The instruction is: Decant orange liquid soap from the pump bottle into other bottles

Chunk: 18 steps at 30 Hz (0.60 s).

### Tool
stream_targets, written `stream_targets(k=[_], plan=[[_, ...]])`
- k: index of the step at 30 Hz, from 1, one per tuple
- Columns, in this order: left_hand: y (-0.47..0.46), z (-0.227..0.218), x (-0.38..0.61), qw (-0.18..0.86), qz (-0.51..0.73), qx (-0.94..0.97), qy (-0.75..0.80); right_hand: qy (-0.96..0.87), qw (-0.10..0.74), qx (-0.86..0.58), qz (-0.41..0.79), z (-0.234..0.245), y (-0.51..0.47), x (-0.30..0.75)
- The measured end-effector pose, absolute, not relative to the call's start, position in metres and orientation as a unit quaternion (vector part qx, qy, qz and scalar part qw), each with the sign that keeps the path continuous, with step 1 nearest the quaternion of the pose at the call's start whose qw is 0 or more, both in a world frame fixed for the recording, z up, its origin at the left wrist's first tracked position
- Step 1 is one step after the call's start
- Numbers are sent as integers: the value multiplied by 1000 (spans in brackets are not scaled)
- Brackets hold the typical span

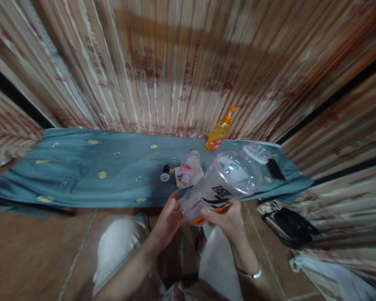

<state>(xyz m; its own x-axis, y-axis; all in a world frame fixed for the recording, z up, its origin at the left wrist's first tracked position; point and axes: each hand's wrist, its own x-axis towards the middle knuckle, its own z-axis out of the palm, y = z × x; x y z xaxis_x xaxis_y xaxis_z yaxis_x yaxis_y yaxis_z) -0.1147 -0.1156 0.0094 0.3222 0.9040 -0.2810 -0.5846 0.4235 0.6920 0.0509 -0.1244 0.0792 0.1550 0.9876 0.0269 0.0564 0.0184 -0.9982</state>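
A large clear plastic bottle [225,184] with black lettering and an orange band lies tilted above my lap, its white cap end pointing up and to the right. My right hand [227,219] grips its lower end from beneath, fingers wrapped round it. Beside that same end is my left hand [169,219], fingers spread and slightly curled, fingertips close to the bottle. Whether they touch it I cannot tell.
A low table under a teal cloth [81,167] holds a small clear bottle with a pink label [189,169], a small white cap [164,177], a dark cap [166,168], an orange pump bottle [219,131] and a black object [275,169]. A black bag [290,225] lies right.
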Motion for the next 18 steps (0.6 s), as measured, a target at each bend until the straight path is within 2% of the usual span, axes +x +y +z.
stream_targets(k=[2,7,13,18], plan=[[-136,11,-118,835,448,193,253,-500,520,-506,473,77,-121,32],[-154,12,-130,820,522,113,207,-489,511,-448,546,61,-117,-6],[-142,5,-143,772,581,67,249,-526,487,-410,565,54,-114,-22],[-131,10,-153,697,642,31,316,-592,461,-442,491,53,-116,-6]])
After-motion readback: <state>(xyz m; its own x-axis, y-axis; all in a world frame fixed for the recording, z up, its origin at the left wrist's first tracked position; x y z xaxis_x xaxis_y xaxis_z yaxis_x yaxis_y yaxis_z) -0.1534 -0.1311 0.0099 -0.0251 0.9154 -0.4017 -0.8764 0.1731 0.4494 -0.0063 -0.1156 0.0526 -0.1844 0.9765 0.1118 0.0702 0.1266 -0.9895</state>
